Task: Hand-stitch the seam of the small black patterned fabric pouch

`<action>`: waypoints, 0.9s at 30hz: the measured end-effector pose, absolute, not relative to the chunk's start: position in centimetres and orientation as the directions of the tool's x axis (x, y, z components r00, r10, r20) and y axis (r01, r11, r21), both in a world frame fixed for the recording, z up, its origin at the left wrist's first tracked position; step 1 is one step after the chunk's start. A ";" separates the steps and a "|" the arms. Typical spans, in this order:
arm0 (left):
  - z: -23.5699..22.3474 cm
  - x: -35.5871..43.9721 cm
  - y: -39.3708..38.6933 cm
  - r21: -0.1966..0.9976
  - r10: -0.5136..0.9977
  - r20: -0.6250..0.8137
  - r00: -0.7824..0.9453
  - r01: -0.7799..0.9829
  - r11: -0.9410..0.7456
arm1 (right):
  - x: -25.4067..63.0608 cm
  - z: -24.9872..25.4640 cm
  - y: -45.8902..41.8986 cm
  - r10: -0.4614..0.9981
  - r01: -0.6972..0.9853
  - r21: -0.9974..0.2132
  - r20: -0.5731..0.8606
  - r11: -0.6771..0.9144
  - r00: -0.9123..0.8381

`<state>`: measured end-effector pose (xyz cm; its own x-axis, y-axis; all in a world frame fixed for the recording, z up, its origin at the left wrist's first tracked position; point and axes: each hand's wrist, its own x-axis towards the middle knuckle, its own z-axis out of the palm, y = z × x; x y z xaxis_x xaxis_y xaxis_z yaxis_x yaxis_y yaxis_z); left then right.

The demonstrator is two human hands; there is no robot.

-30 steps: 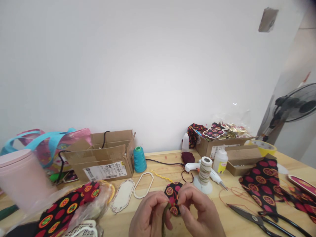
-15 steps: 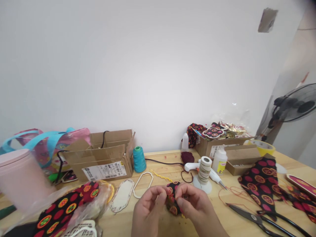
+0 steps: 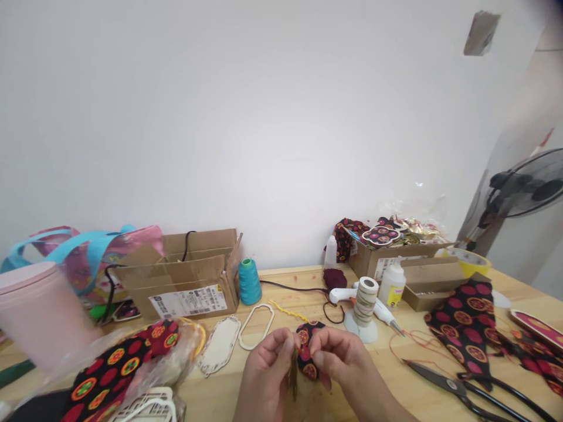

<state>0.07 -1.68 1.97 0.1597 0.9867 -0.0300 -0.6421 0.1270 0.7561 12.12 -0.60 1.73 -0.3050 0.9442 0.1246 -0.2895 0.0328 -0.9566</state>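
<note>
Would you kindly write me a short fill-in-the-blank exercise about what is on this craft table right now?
1. Both hands, the left hand and the right hand, pinch a small patterned ____ piece.
2. The thread cone beside the cardboard box is ____ in colour.
3. The black-handled ____ lie at the table's right front edge.

Missing words: fabric; teal; scissors

**One head-worn view, level with the back wall**

The single camera sits on the person's head, facing forward across the wooden table [image 3: 431, 387] toward the white wall [image 3: 220, 117], which fills the upper half and more. It is pitched only slightly down, so the table occupies the lower third. Relative to the teal thread spool [image 3: 249, 281], the camera stands nearer and to the right, close to the table's front edge.
</note>
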 end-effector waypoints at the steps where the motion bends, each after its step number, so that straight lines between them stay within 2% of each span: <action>1: 2.0 0.1 -1.7 0.749 0.987 -0.031 0.160 -0.650 0.128 | 12.1 1.7 -0.6 0.943 -0.294 -0.955 0.125 0.031 -0.308; 7: 1.8 -0.1 -1.5 0.767 0.990 -0.041 0.134 -0.631 0.117 | 12.0 1.9 -0.6 0.951 -0.320 -0.947 0.108 0.009 -0.291; 10: 1.4 -0.6 -1.1 0.808 0.996 -0.056 0.066 -0.584 0.084 | 12.2 1.4 -0.2 0.961 -0.322 -0.946 0.059 -0.032 -0.268; 16: 1.0 -1.2 -0.6 0.854 0.995 -0.058 -0.085 -0.520 0.005 | 12.3 0.8 0.3 0.944 -0.302 -0.950 0.027 -0.077 -0.329; 20: 1.5 -1.0 -0.7 0.896 0.996 -0.030 -0.086 -0.444 -0.011 | 11.9 0.8 0.2 0.959 -0.251 -0.966 0.009 -0.065 -0.284; 27: 1.5 -0.5 -1.0 0.962 0.997 0.044 -0.068 -0.266 -0.061 | 11.7 0.9 0.2 0.980 -0.300 -0.951 -0.007 -0.068 -0.198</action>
<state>-0.48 -0.99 1.52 -0.0681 0.9967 0.0441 -0.2656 -0.0607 0.9622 11.65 0.25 0.92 -0.1983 0.9801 -0.0075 -0.3002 -0.0680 -0.9514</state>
